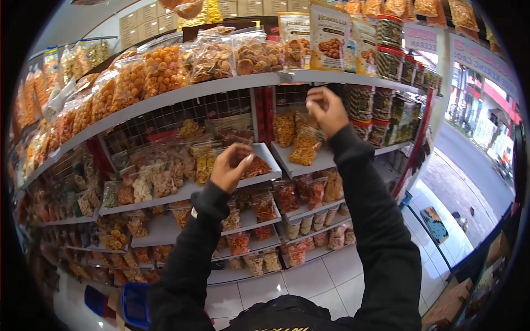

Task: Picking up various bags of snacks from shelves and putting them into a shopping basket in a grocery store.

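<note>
Straight out from the head camera, a view over snack shelves bowed by the wide lens. At the centre of the frame, left hand half open, fingers curled toward the thumb, with nothing visible in its grasp; just beside a bag of reddish snacks. Above and right of centre, right hand raised, fingers bent inward, above and beside a bag of orange snacks near the edge of a grey shelf. Cannot tell whether gripping anything or touching a bag there.

Arms in dark sleeves stretched forward, presumably to bring both hands level with the middle shelves. Bags mostly propped upright and packed close, likely for mutual support and to keep the contents facing outward. Along the top, bags of round orange snacks, pouches and red-lidded jars lined up near the front, probably for easy sight.

Hidden: right fingertips partly, and the upper part of the bags behind that hand. Cut off at the top edge: hanging bags. Dim and blurred at far left: lower bags, contents hard to make out.
</note>
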A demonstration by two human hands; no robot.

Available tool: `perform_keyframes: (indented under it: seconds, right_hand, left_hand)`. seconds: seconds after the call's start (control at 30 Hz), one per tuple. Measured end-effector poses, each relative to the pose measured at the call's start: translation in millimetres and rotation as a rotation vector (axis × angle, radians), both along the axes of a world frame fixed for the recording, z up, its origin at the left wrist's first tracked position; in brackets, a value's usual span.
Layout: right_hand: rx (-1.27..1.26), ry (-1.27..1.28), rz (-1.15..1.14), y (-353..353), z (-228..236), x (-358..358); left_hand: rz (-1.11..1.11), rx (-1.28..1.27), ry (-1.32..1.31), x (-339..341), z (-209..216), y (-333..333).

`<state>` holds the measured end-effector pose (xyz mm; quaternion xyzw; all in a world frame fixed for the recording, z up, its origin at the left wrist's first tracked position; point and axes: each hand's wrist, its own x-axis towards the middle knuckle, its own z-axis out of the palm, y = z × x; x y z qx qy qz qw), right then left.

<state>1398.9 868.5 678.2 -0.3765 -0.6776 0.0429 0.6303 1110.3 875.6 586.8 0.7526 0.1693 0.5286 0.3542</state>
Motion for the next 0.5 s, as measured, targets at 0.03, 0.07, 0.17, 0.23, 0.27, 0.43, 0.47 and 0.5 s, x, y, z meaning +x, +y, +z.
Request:
perform_keyframes:
  seconds: [0.03,0.07,0.17,0.23,0.27,0.43,0.47,0.5]
  right_hand:
    - [0.062,-0.008,-0.067,11.1,17.3,-1.3]
    - [0.128,-0.022,-0.149,18.8,35.7,3.4]
    - [0.270,-0.096,-0.351,60.2,83.1,14.4]
    - [0.281,-0.171,-0.460,83.9,103.5,13.9]
    - [0.268,-0.244,-0.590,91.8,111.9,12.3]
    - [-0.068,-0.333,-0.693,123.3,127.5,10.0]
    - [-0.056,-0.332,-0.682,125.8,127.8,6.4]
    - [-0.067,-0.298,-0.629,126.7,127.0,-1.5]
  left_hand:
    - [0.033,0.035,0.008,5.9,13.6,1.5]
    - [0.051,0.074,0.009,18.4,27.4,2.9]
    - [0.102,0.062,0.036,36.9,62.3,15.3]
    - [0.238,0.174,0.049,52.0,88.2,14.2]
    - [0.355,0.262,0.069,58.7,98.6,15.0]
    - [0.608,0.421,0.133,99.0,142.5,28.6]
    - [0.622,0.429,0.132,102.8,147.0,36.3]
    - [0.723,0.535,0.150,103.1,149.8,45.4]
